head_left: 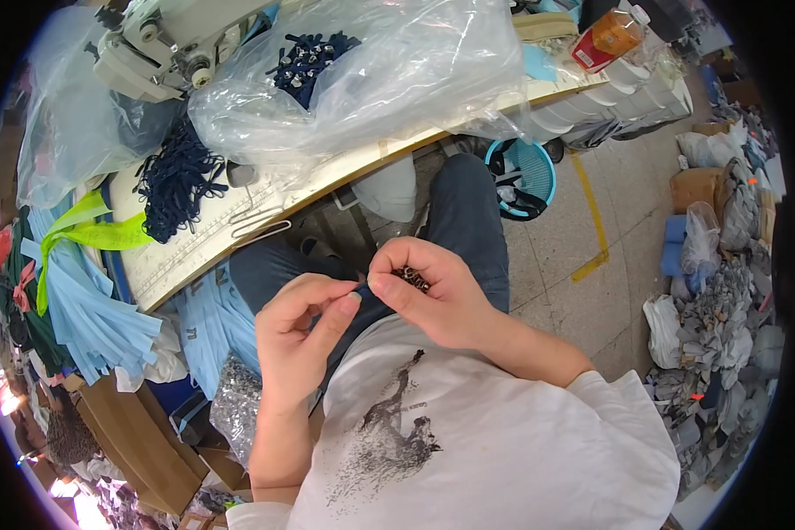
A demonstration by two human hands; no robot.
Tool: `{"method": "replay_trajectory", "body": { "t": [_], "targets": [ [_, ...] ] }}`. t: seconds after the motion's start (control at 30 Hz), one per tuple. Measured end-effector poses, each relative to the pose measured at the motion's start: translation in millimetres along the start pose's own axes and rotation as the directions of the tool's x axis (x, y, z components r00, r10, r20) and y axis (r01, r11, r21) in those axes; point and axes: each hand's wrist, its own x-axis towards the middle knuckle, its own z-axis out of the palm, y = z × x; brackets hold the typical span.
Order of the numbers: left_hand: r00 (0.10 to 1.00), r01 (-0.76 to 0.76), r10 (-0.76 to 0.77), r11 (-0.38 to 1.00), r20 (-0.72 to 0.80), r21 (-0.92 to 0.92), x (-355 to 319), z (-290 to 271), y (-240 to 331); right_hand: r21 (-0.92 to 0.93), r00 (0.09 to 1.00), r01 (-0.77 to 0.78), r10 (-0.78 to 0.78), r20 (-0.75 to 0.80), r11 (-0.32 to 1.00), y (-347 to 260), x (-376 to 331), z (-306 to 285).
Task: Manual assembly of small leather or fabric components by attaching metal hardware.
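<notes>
Above my lap, my left hand (302, 331) pinches one end of a small dark navy strip (363, 288) between thumb and fingertips. My right hand (440, 296) is closed on the strip's other side, so the two hands nearly meet. Tucked in the curled fingers of the right hand is a small bunch of brown-and-black pieces (412, 278); their exact kind is too small to make out. A pile of navy straps (178, 181) lies on the worktable (181, 262) ahead to the left. More navy straps with light-coloured fittings (305, 66) sit in a clear plastic bag (397, 79).
A sewing machine (155, 49) stands at the table's far left. Light blue fabric strips (88, 300) and a neon-yellow strip (93, 228) hang at the left. A blue basket (534, 168) is on the floor beyond my knee. A bottle (605, 42) lies at the far right; fabric heaps (720, 327) line the right.
</notes>
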Motion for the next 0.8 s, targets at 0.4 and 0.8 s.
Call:
{"method": "replay_trajectory", "body": {
  "t": [0.4,0.8],
  "targets": [
    [0.999,0.046,-0.045,0.999,-0.029,0.020,-6,2,6,-0.294,0.945,0.326,-0.319,0.073,0.899,10,3,-3],
    [0.999,0.027,-0.027,1.000,0.021,-0.004,-6,2,6,0.111,0.998,0.024,-0.031,0.060,0.994,8,4,2]
  ]
}}
